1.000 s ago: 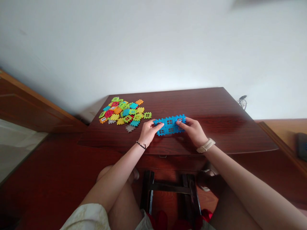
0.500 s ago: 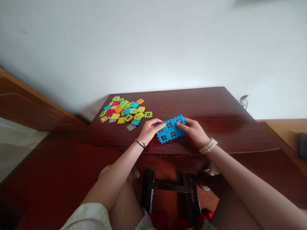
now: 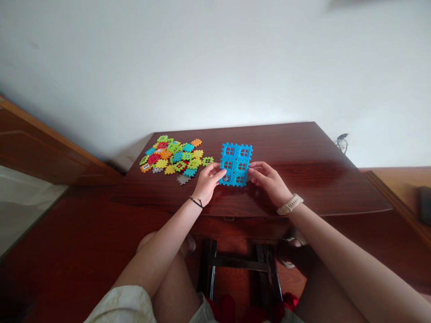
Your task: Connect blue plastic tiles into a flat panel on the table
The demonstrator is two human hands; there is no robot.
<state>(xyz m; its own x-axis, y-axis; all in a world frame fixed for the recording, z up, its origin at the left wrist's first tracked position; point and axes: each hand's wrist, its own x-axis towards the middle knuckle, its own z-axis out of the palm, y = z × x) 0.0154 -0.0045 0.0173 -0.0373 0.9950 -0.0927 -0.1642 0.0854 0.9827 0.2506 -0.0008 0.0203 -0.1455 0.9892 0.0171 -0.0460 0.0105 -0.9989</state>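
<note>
A blue panel of several joined window building tiles, two columns wide with toothed edges, stands tall in front of me above the table. My left hand pinches its lower left edge, thumb in front and fingers behind. At the lower right edge, my right hand has its thumb and fingertips closed on the rim; where exactly they press is partly hidden. A pile of loose building tiles in green, yellow, red, orange, blue and grey lies left of the panel.
The dark wooden table stands against a white wall. A black cable hangs by the wall at the right. A dark stool frame is below between my legs, and a wooden door is at the left.
The blue panel has turned from lying slanted and wide to standing tall. My right hand has shifted from its upper right corner to the lower right edge; my left hand stays at the left.
</note>
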